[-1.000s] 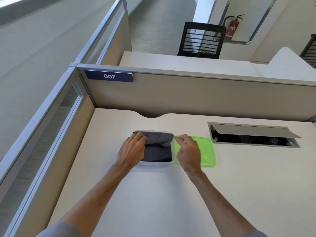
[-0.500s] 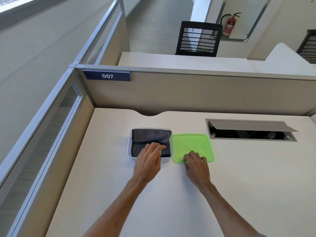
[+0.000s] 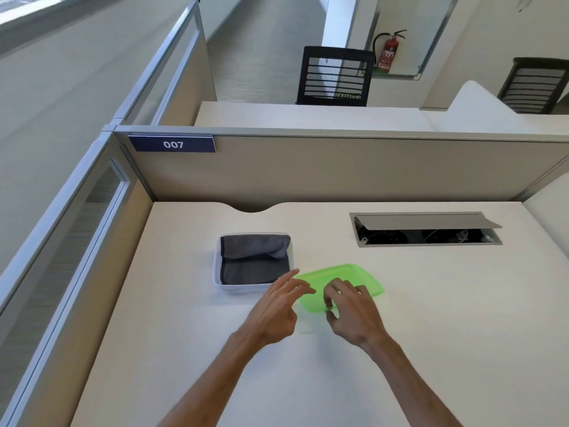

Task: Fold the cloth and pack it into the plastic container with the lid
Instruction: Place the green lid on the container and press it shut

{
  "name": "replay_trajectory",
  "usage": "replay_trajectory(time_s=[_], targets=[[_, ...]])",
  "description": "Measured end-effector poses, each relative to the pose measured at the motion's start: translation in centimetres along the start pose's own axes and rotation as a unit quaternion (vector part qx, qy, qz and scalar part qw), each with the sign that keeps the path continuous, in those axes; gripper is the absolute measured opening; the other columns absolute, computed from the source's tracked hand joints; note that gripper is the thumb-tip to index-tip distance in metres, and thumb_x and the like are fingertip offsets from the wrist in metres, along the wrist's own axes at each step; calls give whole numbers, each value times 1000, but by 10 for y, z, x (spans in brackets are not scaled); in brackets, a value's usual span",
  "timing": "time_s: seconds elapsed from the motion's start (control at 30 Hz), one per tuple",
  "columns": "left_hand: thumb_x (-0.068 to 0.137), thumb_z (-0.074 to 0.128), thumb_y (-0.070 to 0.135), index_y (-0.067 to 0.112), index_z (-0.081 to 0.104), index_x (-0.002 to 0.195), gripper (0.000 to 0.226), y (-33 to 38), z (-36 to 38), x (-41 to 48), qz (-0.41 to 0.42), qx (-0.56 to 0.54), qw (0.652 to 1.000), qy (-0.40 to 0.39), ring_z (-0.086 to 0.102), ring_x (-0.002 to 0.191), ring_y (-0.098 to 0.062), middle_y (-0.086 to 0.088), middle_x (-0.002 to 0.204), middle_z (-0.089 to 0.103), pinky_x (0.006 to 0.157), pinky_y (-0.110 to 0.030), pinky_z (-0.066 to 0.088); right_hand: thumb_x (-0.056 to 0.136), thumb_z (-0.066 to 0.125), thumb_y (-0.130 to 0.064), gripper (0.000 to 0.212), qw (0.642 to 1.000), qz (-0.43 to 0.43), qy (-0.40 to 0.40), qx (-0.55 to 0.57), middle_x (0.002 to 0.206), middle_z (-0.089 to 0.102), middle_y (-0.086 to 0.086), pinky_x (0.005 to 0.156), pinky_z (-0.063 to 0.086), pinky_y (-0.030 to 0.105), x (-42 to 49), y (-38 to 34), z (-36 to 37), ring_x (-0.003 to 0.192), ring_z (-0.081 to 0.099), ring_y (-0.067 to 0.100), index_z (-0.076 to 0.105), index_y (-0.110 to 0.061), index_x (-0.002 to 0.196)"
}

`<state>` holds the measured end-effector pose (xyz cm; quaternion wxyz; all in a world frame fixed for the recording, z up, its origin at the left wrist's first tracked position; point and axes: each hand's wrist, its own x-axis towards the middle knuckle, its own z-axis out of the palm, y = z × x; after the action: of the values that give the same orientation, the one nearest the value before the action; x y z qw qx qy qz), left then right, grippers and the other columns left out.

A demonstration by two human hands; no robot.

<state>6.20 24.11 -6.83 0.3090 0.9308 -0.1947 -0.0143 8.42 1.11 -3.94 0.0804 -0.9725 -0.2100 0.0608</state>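
Note:
A folded dark grey cloth (image 3: 255,260) lies inside the clear plastic container (image 3: 217,272) on the desk. Just right of the container is the green lid (image 3: 354,277), tilted with its near edge lifted off the desk. My right hand (image 3: 351,312) grips the lid's near edge with thumb and fingers. My left hand (image 3: 277,306) is beside the lid's left corner, fingers spread, its fingertips at the lid's edge; it holds nothing that I can see.
An open cable hatch (image 3: 425,231) is set into the desk at the back right. Beige partition walls (image 3: 338,167) close the desk at the back and left. Bare desk surface (image 3: 184,349) lies in front of the container.
My left hand left the cloth in the container and moved right to the lid. My right hand took the lid's near edge and lifted it, so the lid is now tilted.

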Motion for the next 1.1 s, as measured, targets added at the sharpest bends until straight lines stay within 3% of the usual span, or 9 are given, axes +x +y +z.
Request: replay_trajectory(time_s=[0.17, 0.23, 0.37, 0.47, 0.6, 0.77, 0.9, 1.0, 1.1], targets=[[101, 66, 19, 38, 62, 149, 52, 6, -6, -13, -95, -104, 990, -33, 44, 154, -8, 12, 164, 55, 127, -25, 34, 84, 72, -19, 30, 999, -14, 39, 7, 90, 67, -11, 79, 50, 41, -2, -11, -39, 84, 66, 22, 49, -31, 98], [102, 74, 31, 29, 69, 141, 39, 7, -16, -16, -128, -149, 980, 9, 64, 133, -13, 10, 144, 71, 120, -34, 49, 88, 73, -22, 31, 998, -31, 55, 20, 91, 71, -12, 81, 51, 41, 3, -23, -56, 84, 68, 21, 47, -33, 102], [100, 79, 16, 16, 78, 111, 11, 8, -45, -19, -160, -332, 925, 94, 79, 100, -12, 2, 104, 83, 95, -32, 62, 93, 74, -26, 29, 990, -52, 86, 95, 108, 75, -15, 91, 49, 42, 22, -48, -83, 100, 70, 16, 56, -37, 112], [101, 79, 16, 10, 80, 115, 15, -6, -70, -28, -175, -407, 887, 129, 80, 108, -29, -11, 111, 84, 101, -38, 64, 93, 77, -20, 41, 973, -42, 148, 172, 127, 68, -18, 104, 46, 42, 36, -56, -88, 121, 63, 12, 65, -36, 128], [103, 76, 18, 13, 80, 127, 25, -30, -100, -42, -180, -472, 849, 154, 80, 116, -28, -10, 123, 84, 102, -33, 64, 94, 80, -14, 57, 911, 58, 275, 303, 149, 56, -7, 118, 37, 32, 47, -50, -71, 143, 47, 11, 60, -25, 145], [106, 72, 19, 10, 77, 133, 30, -65, -125, -48, -233, -486, 824, 174, 80, 118, -34, -11, 124, 84, 98, -38, 67, 98, 78, -24, 29, 811, 223, 105, 530, 117, 77, 2, 100, 56, 43, 57, -47, -32, 118, 71, 27, 70, -25, 126], [108, 68, 17, 8, 77, 130, 26, -82, -126, -37, -277, -450, 829, 183, 78, 116, -38, -11, 117, 86, 90, -30, 67, 99, 74, -11, 18, 817, 227, 41, 528, 103, 75, 12, 75, 64, 42, 70, -54, -9, 90, 73, 33, 75, -24, 110], [110, 66, 17, 8, 69, 145, 36, -91, -121, -24, -323, -349, 855, 209, 72, 128, -36, -13, 131, 79, 111, -49, 59, 97, 76, -10, 14, 821, 236, 47, 518, 98, 74, 11, 68, 65, 34, 84, -63, -1, 83, 72, 28, 75, -20, 107], [111, 63, 22, 11, 58, 158, 49, -99, -116, -11, -336, -258, 879, 218, 58, 143, -33, -15, 155, 60, 122, -54, 48, 96, 78, -12, 11, 840, 254, 64, 475, 91, 74, 7, 78, 69, 48, 100, -68, 4, 81, 74, 32, 74, -17, 105]])
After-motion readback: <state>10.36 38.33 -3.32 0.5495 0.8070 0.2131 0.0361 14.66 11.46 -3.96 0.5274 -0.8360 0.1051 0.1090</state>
